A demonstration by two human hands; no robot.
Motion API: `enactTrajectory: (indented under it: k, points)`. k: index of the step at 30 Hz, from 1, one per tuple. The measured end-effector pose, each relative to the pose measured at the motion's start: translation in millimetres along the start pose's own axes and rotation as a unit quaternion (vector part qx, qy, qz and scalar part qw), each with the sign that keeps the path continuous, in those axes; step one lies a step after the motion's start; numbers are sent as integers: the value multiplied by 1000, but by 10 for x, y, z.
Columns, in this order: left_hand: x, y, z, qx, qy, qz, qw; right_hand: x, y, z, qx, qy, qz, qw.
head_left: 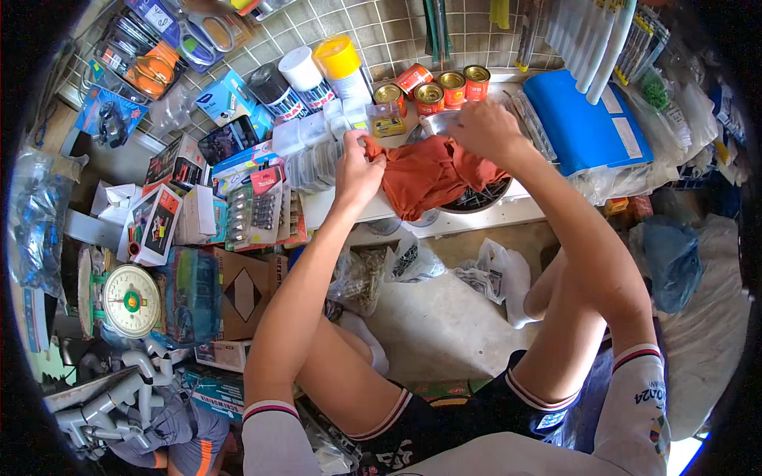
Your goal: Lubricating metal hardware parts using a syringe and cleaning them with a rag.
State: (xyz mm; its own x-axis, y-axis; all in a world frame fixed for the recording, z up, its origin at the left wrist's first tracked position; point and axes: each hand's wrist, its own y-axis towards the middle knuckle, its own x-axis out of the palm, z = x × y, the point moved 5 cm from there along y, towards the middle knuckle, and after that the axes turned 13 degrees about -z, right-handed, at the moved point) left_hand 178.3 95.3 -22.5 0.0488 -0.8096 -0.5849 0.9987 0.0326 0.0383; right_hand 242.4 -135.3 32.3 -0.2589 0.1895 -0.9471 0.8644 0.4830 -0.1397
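Observation:
A crumpled rust-red cloth hangs between my two hands at the edge of a white shelf. My left hand pinches its upper left corner between thumb and fingers. Over its upper right part, my right hand is curled with the fingertips down at the cloth's edge, and they are partly hidden. Under the cloth's right side is a round bowl of dark, thin metal pieces, mostly covered. A shiny metal dish shows partly behind the cloth, close to my right fingers.
Behind my hands stand several small red cans and spray cans. A blue folder lies at the right. Boxed goods and a dial scale crowd the left. Plastic bags sit on the floor between my legs.

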Motion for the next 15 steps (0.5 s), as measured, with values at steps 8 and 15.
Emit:
enactTrajectory:
  k: [8,15]
  points:
    - [136,43,-28,16,-102,-50,993,284,180,635,57,13,-70,996]
    - [119,-43,27,-73,-277,-43,957,319,219,782,84,61,-35,994]
